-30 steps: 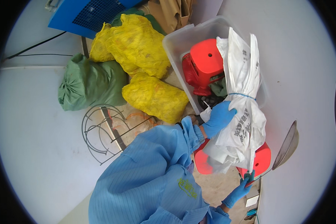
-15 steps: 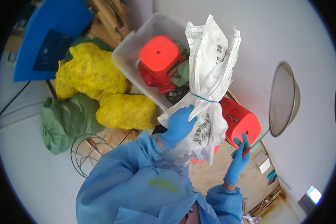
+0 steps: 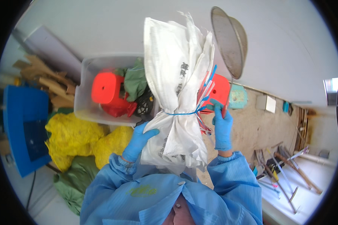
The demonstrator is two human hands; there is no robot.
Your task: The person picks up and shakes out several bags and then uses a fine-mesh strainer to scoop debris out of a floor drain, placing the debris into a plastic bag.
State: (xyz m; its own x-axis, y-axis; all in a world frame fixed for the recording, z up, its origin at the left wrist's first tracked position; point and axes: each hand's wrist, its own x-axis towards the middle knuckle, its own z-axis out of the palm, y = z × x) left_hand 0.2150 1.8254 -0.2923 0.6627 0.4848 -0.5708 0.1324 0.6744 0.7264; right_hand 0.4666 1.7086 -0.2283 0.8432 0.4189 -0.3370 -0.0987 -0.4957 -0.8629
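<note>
A bundle of white woven sacks [image 3: 176, 71], cinched at the middle by a blue tie [image 3: 180, 113], stands upright before my chest. My left hand [image 3: 138, 141], in a blue glove, grips its left side below the tie, with the thumb across the front. Loose blue, white and red strips [image 3: 204, 90] stick out at the bundle's right. Just beyond them my gloved right hand [image 3: 223, 129] is closed round the red handle of a mesh strainer [image 3: 227, 45], whose round head points up. The sacks hide the fingers at the back of my left hand.
A clear plastic bin [image 3: 87, 112] at the left holds a red stool [image 3: 103, 88] and green cloth. Yellow sacks [image 3: 75, 135] and a green sack [image 3: 77, 180] lie nearer. Behind the strips stands another red stool [image 3: 219, 90], beside a teal basket [image 3: 238, 96]. Tools [image 3: 278, 168] lean at the right.
The view has swung to the right. My right hand has come up closer to the bundle, bringing the strainer with it. The bundle has turned, and its loose strips now show.
</note>
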